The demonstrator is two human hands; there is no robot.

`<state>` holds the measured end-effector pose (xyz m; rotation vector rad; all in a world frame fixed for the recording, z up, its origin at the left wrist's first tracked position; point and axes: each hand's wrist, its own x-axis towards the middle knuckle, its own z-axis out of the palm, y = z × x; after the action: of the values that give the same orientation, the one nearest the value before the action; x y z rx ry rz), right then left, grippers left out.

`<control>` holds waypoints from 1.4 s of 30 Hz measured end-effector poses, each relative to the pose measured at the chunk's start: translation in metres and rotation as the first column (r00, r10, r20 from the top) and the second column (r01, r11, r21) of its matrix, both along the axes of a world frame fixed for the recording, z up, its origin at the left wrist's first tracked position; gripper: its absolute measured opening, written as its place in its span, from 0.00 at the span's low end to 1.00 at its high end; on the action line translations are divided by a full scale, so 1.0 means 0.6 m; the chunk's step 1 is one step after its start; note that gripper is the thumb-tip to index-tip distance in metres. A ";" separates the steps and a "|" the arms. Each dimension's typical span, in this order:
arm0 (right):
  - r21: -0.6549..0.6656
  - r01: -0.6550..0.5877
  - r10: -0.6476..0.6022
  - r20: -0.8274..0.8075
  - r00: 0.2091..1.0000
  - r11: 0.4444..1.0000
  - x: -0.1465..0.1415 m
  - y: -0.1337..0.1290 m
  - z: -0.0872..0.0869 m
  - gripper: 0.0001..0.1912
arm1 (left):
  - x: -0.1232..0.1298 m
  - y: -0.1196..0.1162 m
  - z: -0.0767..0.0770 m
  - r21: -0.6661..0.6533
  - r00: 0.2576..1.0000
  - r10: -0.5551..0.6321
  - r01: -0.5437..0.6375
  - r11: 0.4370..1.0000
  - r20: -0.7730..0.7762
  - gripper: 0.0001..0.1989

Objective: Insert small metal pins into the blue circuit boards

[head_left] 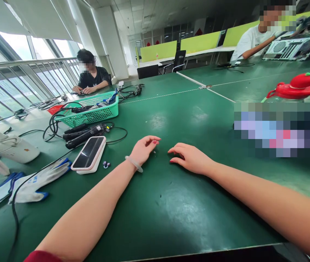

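My left hand, with a pale bangle at its wrist, is over the green tabletop. Its fingers are loosely bent, and I see nothing held in them. Facing it across a small gap, my right hand has thumb and fingers apart and holds nothing. To the left of my left hand lie a pair of small dark shiny pieces and a phone in a pale case, screen up. Blue-and-white work gloves lie farther left.
A green basket holds cables and tools, with black handheld devices before it. A white container stands at left, a red-lidded bottle at right. One person sits far left; another works by a computer case.
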<state>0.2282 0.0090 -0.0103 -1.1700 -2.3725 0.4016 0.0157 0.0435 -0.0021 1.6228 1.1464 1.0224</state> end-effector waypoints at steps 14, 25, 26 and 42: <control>-0.021 -0.042 0.042 0.033 0.999 0.999 -0.001 0.004 -0.005 0.10 | 0.034 -0.045 0.014 -0.230 0.912 -0.148 0.250 0.941 0.383 0.17; -0.003 -0.110 0.110 0.042 0.993 0.994 -0.002 0.000 -0.003 0.10 | 0.030 -0.030 0.008 -0.092 0.999 -0.050 0.049 0.995 -0.007 0.15; -0.006 -0.110 0.110 0.043 0.993 0.994 -0.002 0.000 -0.003 0.09 | 0.030 -0.029 0.006 -0.084 0.998 -0.040 0.037 0.996 -0.038 0.14; -0.212 0.081 -0.171 -0.450 0.876 0.974 0.006 -0.002 0.009 0.04 | 0.034 -0.045 0.005 -0.100 0.984 -0.179 0.178 0.979 0.000 0.15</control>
<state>0.2317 0.0077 -0.0049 -1.1472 -1.8597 0.7809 0.0362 0.0167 0.0007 1.6201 1.0205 0.8301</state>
